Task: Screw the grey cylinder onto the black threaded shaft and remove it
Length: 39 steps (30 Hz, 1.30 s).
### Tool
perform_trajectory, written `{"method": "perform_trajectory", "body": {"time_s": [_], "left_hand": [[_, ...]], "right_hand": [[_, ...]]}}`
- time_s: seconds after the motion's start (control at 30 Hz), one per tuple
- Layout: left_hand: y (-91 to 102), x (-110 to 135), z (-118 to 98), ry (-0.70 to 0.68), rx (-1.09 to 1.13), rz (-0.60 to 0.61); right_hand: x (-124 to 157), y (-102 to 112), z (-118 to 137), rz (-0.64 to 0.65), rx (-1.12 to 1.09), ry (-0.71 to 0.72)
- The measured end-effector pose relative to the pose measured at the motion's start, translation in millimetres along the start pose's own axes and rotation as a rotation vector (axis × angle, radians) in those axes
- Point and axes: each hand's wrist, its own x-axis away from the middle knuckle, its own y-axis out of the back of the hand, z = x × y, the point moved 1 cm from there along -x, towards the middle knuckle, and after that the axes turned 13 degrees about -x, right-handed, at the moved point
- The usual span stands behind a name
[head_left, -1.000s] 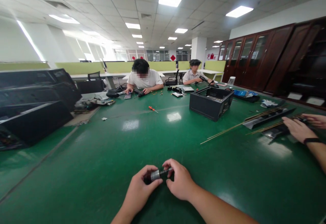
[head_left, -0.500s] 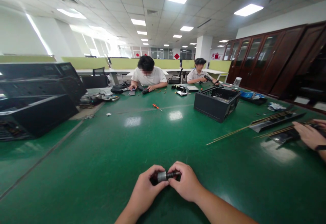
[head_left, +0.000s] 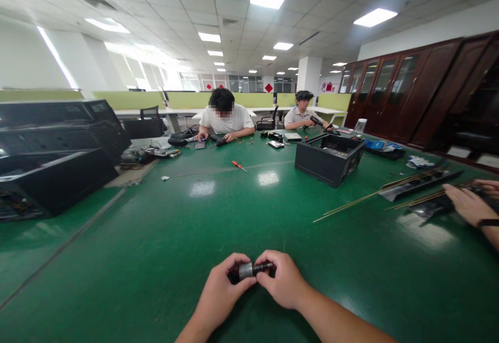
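Lying between the two hands, the metal part sits just to the right of the left hand's palm and just to the left of the right hand's; neither is clearly nearer, since both are at it. The left hand is curled around the thick silver end, thumb below and fingers above, while the right hand has its thumb and forefinger pinched about the thin ribbed shaft (how firmly, I can't tell). The part's long axis runs from side to side, across the person's view, with the slim end pointing right and tilted slightly up in the picture. It is over the near portion of the green surface; whether it touches down there is hidden. Well beyond it, an orange-handled screwdriver lies apart from both hands, tip toward the right.
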Motion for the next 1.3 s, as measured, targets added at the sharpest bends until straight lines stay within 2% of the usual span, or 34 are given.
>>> {"method": "perform_trajectory", "body": {"time_s": [0.6,0.97,1.3], "left_hand": [[2.7,0.8,-4.1,-0.008,-0.013,-0.005],[0.0,-0.5,-1.0,-0.017,-0.015,-0.008],[0.6,0.2,-2.5,-0.004,-0.04,-0.061]], "right_hand": [[0.8,0.9,5.0,-0.007,0.013,-0.049],[-0.4,-0.6,-0.9,-0.008,0.03,-0.056],[-2.0,-0.6,-4.0,-0.011,-0.022,-0.065]]}}
